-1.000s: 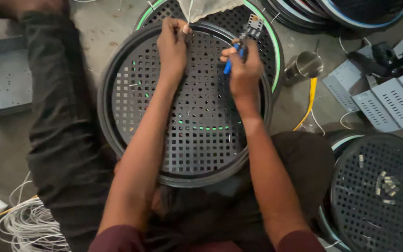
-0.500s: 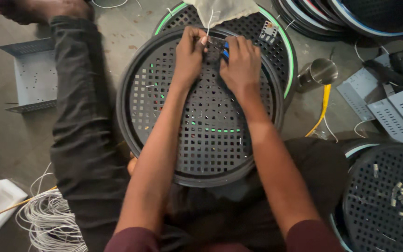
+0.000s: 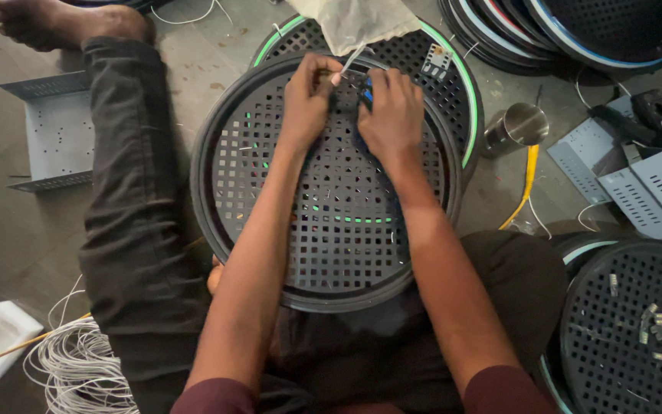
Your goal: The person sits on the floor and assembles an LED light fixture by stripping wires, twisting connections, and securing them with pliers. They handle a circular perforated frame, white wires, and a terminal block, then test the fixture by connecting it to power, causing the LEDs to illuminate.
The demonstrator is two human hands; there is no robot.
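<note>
Seen from above, a round black perforated plastic grille [image 3: 331, 199] rests tilted on your lap, its far edge overlapping a second round grille with a green rim [image 3: 465, 100] on the floor. Your left hand [image 3: 308, 100] and right hand [image 3: 392, 115] sit close together at the far edge of the black grille, both curled shut. The left pinches a thin pale wire [image 3: 350, 60] running up toward a translucent plastic bag [image 3: 354, 21]; the right closes on a small blue-handled tool [image 3: 366, 93] (its kind cannot be told, as the fingers hide most of it).

Hazards, as judged from this arrangement:

1. The wire end could slip from the pinch, since the grip is held only at the fingertips and the strand is fine.
2. The tool tip works very near your left fingers; a slip through a square hole could nick them.
3. The grille is propped on your knees only, so pressure at the far edge could rock it and spoil your aim.
4. The steel cup [image 3: 516, 126] stands just beside the green rim, and a shifting grille could knock it over onto the yellow cable [image 3: 529, 172].
5. The coil of white wire [image 3: 78, 368] lies loose near your left leg and could snag if you move.
</note>
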